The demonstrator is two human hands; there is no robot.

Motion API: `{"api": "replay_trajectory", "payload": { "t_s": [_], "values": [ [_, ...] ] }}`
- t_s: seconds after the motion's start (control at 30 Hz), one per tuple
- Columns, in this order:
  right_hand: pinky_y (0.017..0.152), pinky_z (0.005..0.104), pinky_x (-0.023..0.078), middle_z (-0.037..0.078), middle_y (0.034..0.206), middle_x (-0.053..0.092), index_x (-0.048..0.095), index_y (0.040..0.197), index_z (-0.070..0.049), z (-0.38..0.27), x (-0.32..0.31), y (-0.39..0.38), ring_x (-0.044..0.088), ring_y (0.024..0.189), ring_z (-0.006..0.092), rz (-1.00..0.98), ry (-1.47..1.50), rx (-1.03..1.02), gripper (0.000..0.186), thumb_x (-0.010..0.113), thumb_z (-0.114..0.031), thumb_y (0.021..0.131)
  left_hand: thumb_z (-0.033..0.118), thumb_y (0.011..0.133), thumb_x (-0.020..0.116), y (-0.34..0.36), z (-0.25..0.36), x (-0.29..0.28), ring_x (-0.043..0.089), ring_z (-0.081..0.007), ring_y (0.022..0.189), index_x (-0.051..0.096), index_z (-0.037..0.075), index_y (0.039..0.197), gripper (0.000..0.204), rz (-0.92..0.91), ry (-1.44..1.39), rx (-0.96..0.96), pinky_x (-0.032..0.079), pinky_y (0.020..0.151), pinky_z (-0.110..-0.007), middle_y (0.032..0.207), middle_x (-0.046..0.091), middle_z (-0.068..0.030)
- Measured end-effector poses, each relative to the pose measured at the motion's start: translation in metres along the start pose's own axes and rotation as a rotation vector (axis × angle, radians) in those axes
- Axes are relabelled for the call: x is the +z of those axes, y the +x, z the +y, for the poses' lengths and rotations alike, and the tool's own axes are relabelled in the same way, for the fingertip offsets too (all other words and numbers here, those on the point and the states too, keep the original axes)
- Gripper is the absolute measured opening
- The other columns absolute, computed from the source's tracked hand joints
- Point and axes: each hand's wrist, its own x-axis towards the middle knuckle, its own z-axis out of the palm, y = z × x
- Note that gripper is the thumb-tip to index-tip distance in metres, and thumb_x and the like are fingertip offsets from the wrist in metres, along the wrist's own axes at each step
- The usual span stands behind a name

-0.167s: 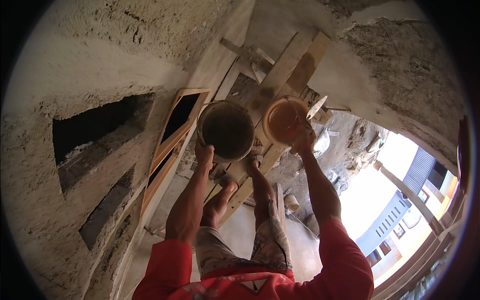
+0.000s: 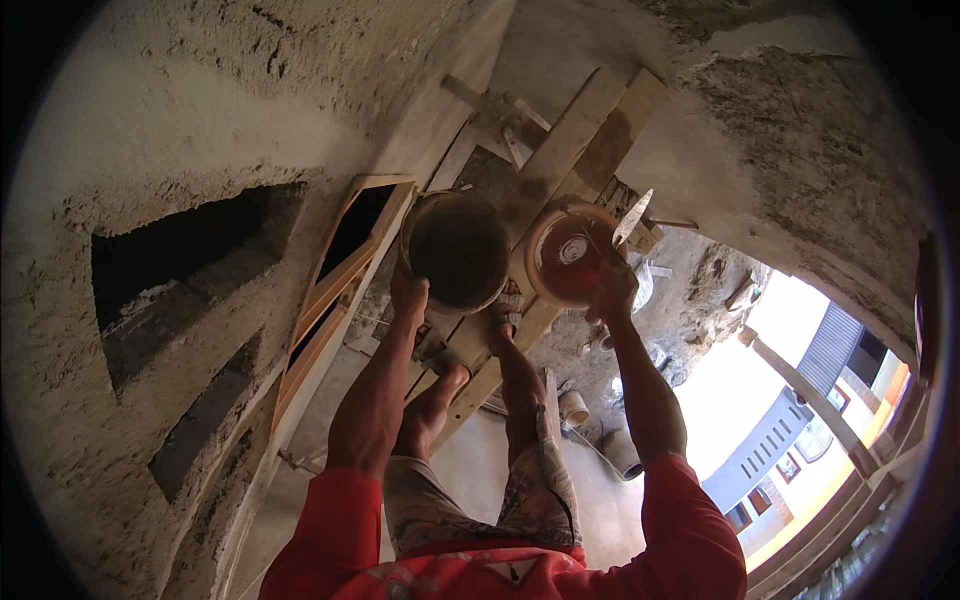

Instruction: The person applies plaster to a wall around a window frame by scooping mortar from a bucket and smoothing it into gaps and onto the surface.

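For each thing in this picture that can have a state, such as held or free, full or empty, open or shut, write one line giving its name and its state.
left hand: closed on the bucket's rim.
bucket: held, mouth towards the camera; contents too dark to tell.
right hand: gripping the orange pan.
orange pan: held up, tilted, a pale patch in it.
trowel: blade pointing up beside the pan; what holds it is unclear.
wooden planks: laid as a platform underfoot.
wall opening: open, dark inside.
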Motion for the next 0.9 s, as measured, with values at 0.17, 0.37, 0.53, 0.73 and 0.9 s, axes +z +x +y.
{"api": "replay_trajectory", "payload": {
  "t_s": [0.17,0.37,0.53,0.73,0.9],
  "values": [
    [0.08,0.0395,0.052,0.017,0.093,0.066,0.061,0.105,0.001,-0.003,-0.058,-0.035,0.063,0.082,0.0301,0.12,0.29,-0.247,0.032,0.066,-0.023,0.084,0.0,0.075,0.054,0.032,-0.004,0.017,0.05,-0.0389,0.131,0.042,0.002,0.147,0.073,-0.03,0.176,0.098,0.042,0.107,-0.047,0.141,0.052,-0.0231],
    [0.08,0.0366,0.053,0.013,0.095,0.063,0.059,0.104,-0.006,-0.046,-0.154,-0.075,0.063,0.091,0.0304,-0.152,-0.341,-0.331,0.052,0.074,-0.01,0.055,0.006,0.073,0.057,0.033,-0.01,0.046,0.054,-0.0407,0.126,0.039,0.004,0.148,0.077,-0.11,0.153,0.131,0.044,0.105,-0.047,0.137,0.056,-0.0253],
    [0.08,0.0378,0.054,0.011,0.1,0.062,0.058,0.105,-0.009,0.003,-0.159,-0.092,0.062,0.095,0.0318,-0.143,-0.087,-0.213,0.06,0.076,-0.005,0.047,0.004,0.073,0.056,-0.01,0.016,0.075,0.056,-0.0388,0.123,0.039,0.002,0.148,0.077,-0.17,0.137,0.189,0.045,0.104,-0.045,0.135,0.056,-0.0253],
    [0.075,0.0341,0.052,0.017,0.092,0.066,0.063,0.111,-0.002,-0.057,-0.228,-0.114,0.065,0.081,0.0265,-0.202,-0.465,-0.527,0.028,0.054,-0.017,0.088,0.003,0.077,0.054,-0.021,-0.007,0.085,0.053,-0.0362,0.129,0.038,0.0,0.149,0.074,-0.164,0.059,0.103,0.043,0.106,-0.042,0.139,0.053,-0.0249],
    [0.074,0.0338,0.052,0.016,0.097,0.068,0.065,0.112,-0.002,-0.042,-0.23,-0.121,0.065,0.08,0.0253,-0.168,-0.045,-0.437,0.031,0.055,-0.017,0.087,0.014,0.076,0.062,-0.039,-0.007,0.098,0.06,-0.0412,0.119,0.044,-0.002,0.143,0.071,-0.146,0.115,0.184,0.047,0.099,-0.048,0.126,0.061,-0.0292]
  ]
}}
